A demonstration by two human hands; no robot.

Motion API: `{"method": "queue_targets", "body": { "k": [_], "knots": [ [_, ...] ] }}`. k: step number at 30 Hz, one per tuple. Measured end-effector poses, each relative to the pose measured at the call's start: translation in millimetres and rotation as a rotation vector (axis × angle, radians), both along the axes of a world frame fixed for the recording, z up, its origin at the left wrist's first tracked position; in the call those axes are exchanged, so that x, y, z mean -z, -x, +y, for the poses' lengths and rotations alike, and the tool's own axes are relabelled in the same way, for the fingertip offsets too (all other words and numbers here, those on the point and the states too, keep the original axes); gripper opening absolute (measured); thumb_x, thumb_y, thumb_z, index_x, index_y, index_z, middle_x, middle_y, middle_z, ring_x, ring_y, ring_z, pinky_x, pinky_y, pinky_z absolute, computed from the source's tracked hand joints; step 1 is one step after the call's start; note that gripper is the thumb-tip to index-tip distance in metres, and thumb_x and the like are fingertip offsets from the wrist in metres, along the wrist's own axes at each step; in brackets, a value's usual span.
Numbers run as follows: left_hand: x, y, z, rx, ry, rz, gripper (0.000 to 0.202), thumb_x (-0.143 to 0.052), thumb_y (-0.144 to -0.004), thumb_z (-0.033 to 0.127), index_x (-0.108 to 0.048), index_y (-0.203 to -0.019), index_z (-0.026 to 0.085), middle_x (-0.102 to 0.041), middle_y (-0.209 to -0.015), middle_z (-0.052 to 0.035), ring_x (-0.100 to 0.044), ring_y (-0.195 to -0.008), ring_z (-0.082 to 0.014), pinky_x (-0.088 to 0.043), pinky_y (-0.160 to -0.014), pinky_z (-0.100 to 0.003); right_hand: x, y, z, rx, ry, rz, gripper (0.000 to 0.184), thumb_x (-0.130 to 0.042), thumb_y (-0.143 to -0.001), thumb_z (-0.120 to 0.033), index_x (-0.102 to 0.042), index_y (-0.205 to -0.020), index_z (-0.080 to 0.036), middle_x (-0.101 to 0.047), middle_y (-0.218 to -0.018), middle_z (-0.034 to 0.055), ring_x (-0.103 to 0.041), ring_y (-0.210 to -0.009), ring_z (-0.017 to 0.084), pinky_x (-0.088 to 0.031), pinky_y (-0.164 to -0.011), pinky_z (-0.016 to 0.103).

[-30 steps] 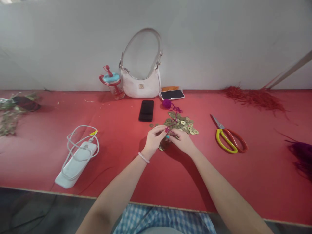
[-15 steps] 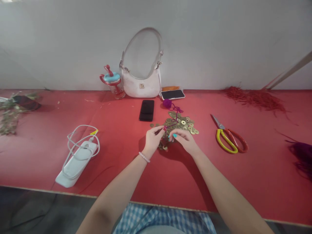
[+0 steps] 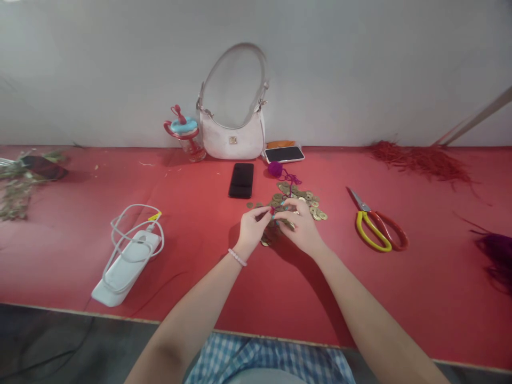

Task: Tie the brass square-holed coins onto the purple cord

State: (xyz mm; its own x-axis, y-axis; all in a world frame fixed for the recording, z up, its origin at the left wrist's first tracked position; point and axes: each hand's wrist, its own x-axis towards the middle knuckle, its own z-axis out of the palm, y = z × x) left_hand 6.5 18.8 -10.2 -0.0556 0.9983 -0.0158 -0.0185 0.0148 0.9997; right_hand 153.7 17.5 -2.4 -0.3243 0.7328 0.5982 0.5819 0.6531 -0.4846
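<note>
My left hand [image 3: 253, 229], with a beaded bracelet at its wrist, pinches purple yarn [image 3: 273, 211] between thumb and fingertips. Close against it on the right is my right hand [image 3: 302, 226], its bent fingers at the same yarn. Both hands hover over a pile of brass-coloured coins with holes [image 3: 316, 213], partly hidden beneath them. From the hands the strand runs back to a small purple yarn ball [image 3: 275, 169] behind the pile. The fingertips cover most of the part being handled.
Yellow-and-red-handled scissors [image 3: 374, 229] lie to the right. A black phone [image 3: 241, 181], a white phone [image 3: 285, 154], a handbag [image 3: 233, 141] and a lidded cup [image 3: 190, 141] are farther back. At left sits a white power bank [image 3: 128, 266] with a cable. Red shreds [image 3: 424, 162] lie back right.
My right hand has moved up and slightly left, its fingers now reaching the yarn beside my left fingertips. My left hand keeps its pinch in nearly the same place.
</note>
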Motion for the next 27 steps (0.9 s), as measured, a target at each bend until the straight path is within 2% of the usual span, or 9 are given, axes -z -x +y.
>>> {"method": "queue_targets", "body": {
  "k": [9,14,20,27],
  "knots": [
    [0.1,-0.7,-0.7,0.021,-0.02,0.032,0.019,-0.058,-0.069,0.019,-0.069,-0.084,0.014,-0.07,-0.085,-0.0069,-0.063,-0.077,-0.0173,-0.049,-0.073,-0.029,3.5,0.2,-1.3,0.053,-0.091,-0.032,0.013,-0.056,-0.076,-0.016,-0.062,-0.082,-0.026,-0.046,-0.106,0.0064,-0.049,-0.085,0.019,-0.045,-0.078,0.041],
    [2.3,-1.4,-0.5,0.042,-0.034,0.04,0.019,-0.058,-0.07,0.02,-0.069,-0.084,0.015,-0.07,-0.086,-0.0072,-0.063,-0.079,-0.0181,-0.049,-0.075,-0.031,4.9,0.5,-2.1,0.045,-0.074,-0.049,0.016,-0.053,-0.077,-0.014,-0.061,-0.085,-0.025,-0.045,-0.112,0.0077,-0.051,-0.088,0.02,-0.045,-0.079,0.042],
    [2.2,-1.6,-0.3,0.049,-0.038,0.055,0.019,-0.057,-0.071,0.019,-0.069,-0.084,0.014,-0.07,-0.087,-0.0083,-0.063,-0.079,-0.018,-0.049,-0.075,-0.03,4.9,1.1,-2.9,0.021,-0.08,-0.004,0.014,-0.053,-0.076,-0.014,-0.06,-0.082,-0.024,-0.046,-0.11,0.0081,-0.051,-0.089,0.019,-0.046,-0.078,0.04],
    [2.5,-1.3,-0.2,0.056,-0.076,0.016,0.017,-0.058,-0.071,0.02,-0.069,-0.083,0.015,-0.07,-0.085,-0.0076,-0.063,-0.078,-0.0176,-0.049,-0.076,-0.03,1.5,4.9,-5.7,-0.01,-0.014,0.054,0.017,-0.053,-0.076,-0.014,-0.06,-0.086,-0.024,-0.048,-0.108,0.0079,-0.052,-0.091,0.02,-0.046,-0.079,0.04]
  ]
}}
